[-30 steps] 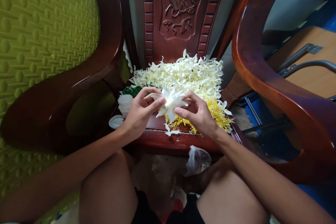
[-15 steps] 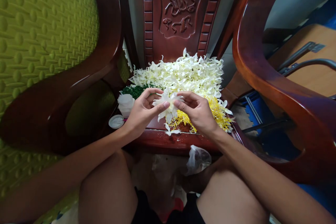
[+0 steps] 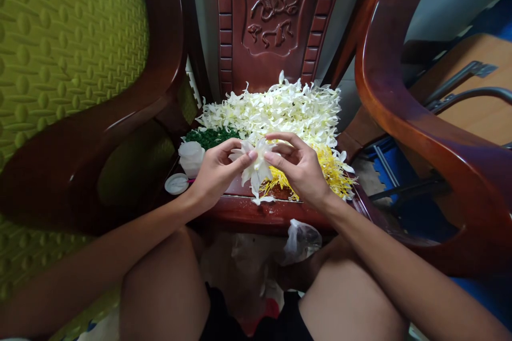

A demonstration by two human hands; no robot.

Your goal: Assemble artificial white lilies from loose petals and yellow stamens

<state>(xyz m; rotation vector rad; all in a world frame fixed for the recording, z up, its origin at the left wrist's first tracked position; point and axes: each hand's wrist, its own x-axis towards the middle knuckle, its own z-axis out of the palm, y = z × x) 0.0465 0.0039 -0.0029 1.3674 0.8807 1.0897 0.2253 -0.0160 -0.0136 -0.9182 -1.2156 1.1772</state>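
Between my hands is a white artificial flower with several pointed petals, held just above the front edge of the wooden seat. My left hand pinches its left side between thumb and fingers. On the other side, my right hand grips the petals near the centre with thumb and bent fingers. Behind the hands lies a heap of white petals. Yellow stamens are piled partly behind my right hand. A loose white petal piece rests at the seat's front edge, below the flower.
Left of my left hand are a small pile of green pieces, a white tub and a small round white dish. Curved wooden armrests flank the seat. A clear plastic bag hangs below its front edge.
The flower has turned slightly, and its lower petals now hang over the loose petal piece. My right index finger has lifted a little. Both hands stay in nearly the same place.
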